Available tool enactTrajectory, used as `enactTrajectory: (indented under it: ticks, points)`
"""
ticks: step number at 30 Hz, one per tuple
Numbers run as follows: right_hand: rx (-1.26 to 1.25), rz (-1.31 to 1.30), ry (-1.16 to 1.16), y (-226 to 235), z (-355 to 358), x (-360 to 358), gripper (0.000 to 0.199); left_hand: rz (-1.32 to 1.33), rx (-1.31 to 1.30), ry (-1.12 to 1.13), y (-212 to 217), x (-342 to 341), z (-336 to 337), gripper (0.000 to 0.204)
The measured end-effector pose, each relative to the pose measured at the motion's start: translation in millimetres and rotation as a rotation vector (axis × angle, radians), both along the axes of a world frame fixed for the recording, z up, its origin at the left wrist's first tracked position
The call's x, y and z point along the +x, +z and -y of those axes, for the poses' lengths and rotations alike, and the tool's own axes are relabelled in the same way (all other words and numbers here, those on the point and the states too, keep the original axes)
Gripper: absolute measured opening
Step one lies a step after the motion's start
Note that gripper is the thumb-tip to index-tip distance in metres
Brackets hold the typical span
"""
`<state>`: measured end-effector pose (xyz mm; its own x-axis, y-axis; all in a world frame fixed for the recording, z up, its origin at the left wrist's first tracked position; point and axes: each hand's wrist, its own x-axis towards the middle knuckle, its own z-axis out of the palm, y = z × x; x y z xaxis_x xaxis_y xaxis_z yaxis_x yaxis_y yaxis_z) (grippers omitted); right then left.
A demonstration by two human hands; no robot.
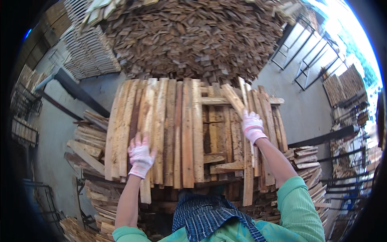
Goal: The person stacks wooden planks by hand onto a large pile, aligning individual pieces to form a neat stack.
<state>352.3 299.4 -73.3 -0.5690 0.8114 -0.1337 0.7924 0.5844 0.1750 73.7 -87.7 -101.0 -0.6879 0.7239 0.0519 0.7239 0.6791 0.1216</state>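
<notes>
My left hand (141, 156), in a white and pink glove, lies flat with its fingers spread on a pale wooden slat (146, 189) that juts out toward me past its neighbours. Slats lie side by side in a row, one reddish-brown board (177, 133) among them. At the right, my right hand (252, 126), gloved alike, grips the near end of a short wooden plank (233, 98), which slants up and to the left. Under that plank runs a crosswise wooden batten (215, 101). Beside my right wrist, another slat (248, 189) sticks out toward me.
Beyond the slats rises a large heap of wood pieces (193, 40). Stacked boards (90, 52) stand at the far left. Piles of rough wood (100, 197) flank me on both sides. Metal frames (310, 60) stand on the concrete floor (282, 101) at the right.
</notes>
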Motion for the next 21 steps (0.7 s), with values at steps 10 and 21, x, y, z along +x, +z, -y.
enactTrajectory:
  ticks: [10, 21]
  points:
    - [-0.432, -0.482, -0.36, -18.1, 74.4, -102.7, 0.078, 0.482, 0.124, 0.441, -50.5, -173.7, 119.2, 0.065]
    - [-0.762, -0.308, 0.045, -2.0, 72.8, -110.5, 0.064, 0.243, -0.012, 0.491, -55.4, -196.7, 123.4, 0.062]
